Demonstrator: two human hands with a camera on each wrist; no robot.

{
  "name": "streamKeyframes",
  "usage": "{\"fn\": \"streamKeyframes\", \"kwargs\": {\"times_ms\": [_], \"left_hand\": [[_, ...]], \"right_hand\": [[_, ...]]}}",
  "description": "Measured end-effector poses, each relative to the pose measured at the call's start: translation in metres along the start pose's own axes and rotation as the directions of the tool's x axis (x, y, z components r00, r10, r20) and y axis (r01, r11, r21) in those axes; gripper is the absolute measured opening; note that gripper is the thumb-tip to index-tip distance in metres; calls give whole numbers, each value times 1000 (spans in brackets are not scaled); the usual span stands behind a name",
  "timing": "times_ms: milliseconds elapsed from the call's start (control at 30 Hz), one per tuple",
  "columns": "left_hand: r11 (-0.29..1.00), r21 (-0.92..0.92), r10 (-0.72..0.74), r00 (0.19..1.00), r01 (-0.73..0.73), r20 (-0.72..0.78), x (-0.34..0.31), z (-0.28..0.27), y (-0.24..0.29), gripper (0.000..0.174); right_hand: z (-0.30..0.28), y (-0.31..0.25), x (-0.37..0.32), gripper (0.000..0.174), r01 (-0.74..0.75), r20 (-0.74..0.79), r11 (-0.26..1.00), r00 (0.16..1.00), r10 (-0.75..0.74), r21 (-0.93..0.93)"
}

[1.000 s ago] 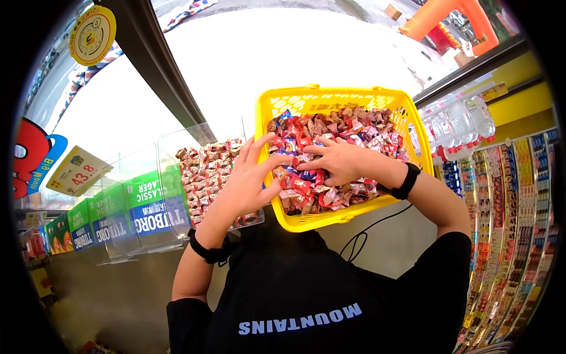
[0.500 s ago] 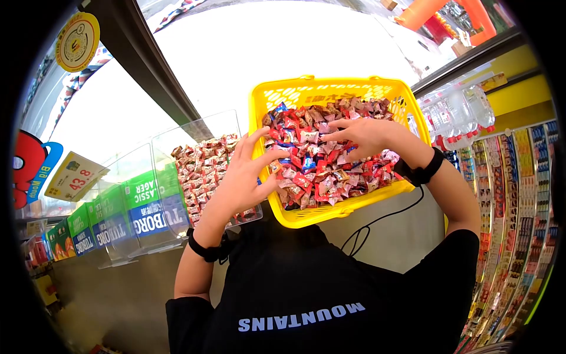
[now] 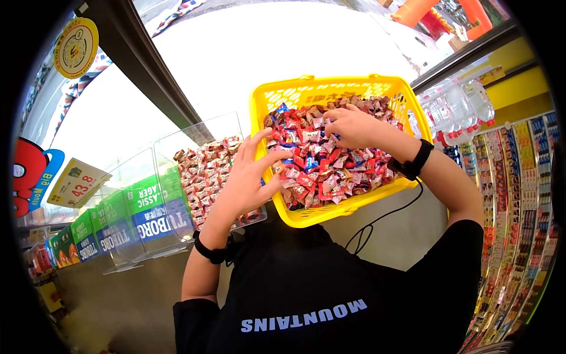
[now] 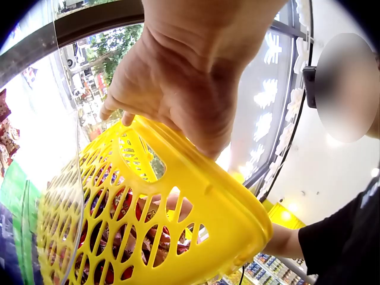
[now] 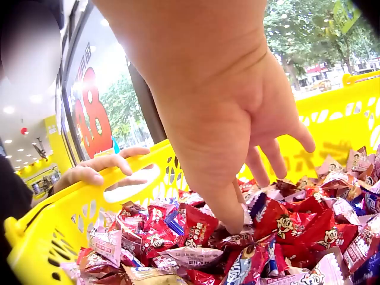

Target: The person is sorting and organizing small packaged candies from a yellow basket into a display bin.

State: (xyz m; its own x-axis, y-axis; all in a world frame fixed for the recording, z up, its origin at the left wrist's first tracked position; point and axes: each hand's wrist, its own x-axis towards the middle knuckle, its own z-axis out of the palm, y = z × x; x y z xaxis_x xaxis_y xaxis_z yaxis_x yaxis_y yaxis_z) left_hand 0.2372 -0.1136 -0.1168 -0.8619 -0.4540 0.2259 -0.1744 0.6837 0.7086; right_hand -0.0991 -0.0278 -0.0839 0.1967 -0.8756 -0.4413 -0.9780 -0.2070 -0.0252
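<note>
A yellow plastic basket full of wrapped candies stands in front of me. My left hand grips its left rim, with fingers hooked over the edge; the left wrist view has that palm above the pierced basket wall. Over the far middle of the pile, my right hand reaches down with its fingers loosely bent. In the right wrist view its thumb touches the red and pink wrappers, while the other fingers spread out over the candies.
Left of the basket is a clear bin of similar candies, beside green and blue Tuborg cartons. Water bottles lie to the right, near shelves of small packets. A black cable hangs below the basket.
My right hand has moved from the middle-left of the pile to the far middle, and its fingers now point down into the candies. The left hand stays on the rim.
</note>
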Motion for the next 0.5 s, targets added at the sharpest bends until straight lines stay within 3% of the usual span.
{"fn": "streamKeyframes", "kwargs": {"times_ms": [233, 433, 500], "left_hand": [[1000, 14, 11, 1000, -11, -2, 0, 1, -1, 53], [999, 37, 25, 1000, -25, -7, 0, 0, -1, 52], [998, 51, 26, 1000, -25, -5, 0, 0, -1, 52]], "right_hand": [[-20, -9, -4, 19, 63, -78, 994, 995, -56, 92], [-45, -43, -9, 18, 124, -82, 970, 991, -109, 211], [-47, -50, -8, 20, 129, -109, 977, 988, -111, 171]]}}
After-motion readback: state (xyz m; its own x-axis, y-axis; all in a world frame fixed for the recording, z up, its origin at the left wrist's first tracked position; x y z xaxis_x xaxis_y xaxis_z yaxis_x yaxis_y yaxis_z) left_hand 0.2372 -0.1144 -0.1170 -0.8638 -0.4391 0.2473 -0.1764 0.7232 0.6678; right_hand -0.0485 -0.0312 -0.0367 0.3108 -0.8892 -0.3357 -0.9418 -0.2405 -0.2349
